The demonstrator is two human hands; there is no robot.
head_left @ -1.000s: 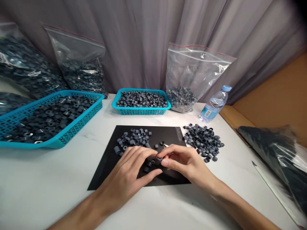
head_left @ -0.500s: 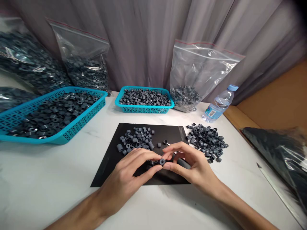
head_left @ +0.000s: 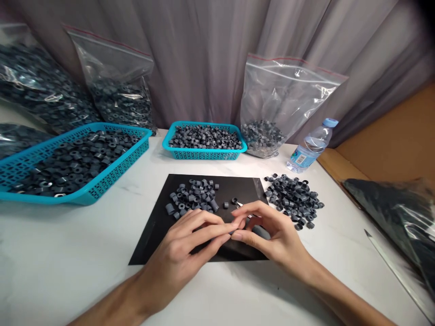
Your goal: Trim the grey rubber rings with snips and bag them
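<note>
Over a black mat (head_left: 149, 244), my left hand (head_left: 193, 240) and my right hand (head_left: 265, 226) meet at their fingertips. Pinched between them is a small dark grey ring-shaped piece, now almost wholly covered by the fingers. A tool with a pointed metal tip and a thick dark grey handle (head_left: 261, 231) lies within or beneath my right hand; which of the two I cannot tell. Just beyond the fingers, a short grey sleeve (head_left: 226, 205) and a thin black ring (head_left: 234, 200) rest on the mat. A heap of grey sleeves (head_left: 193, 194) covers the mat's upper left.
Right of the mat lies a pile of grey rings (head_left: 294, 199). Two blue baskets, one at left (head_left: 98, 192) and one behind (head_left: 205, 155), hold similar pieces. Around them stand clear zip bags (head_left: 272, 99), a water bottle (head_left: 312, 145) and, at right, a pencil-like stick (head_left: 390, 267).
My left fingers have shifted over the grey ring-shaped piece, whose open end faced me before and is now hidden. My right hand has barely moved.
</note>
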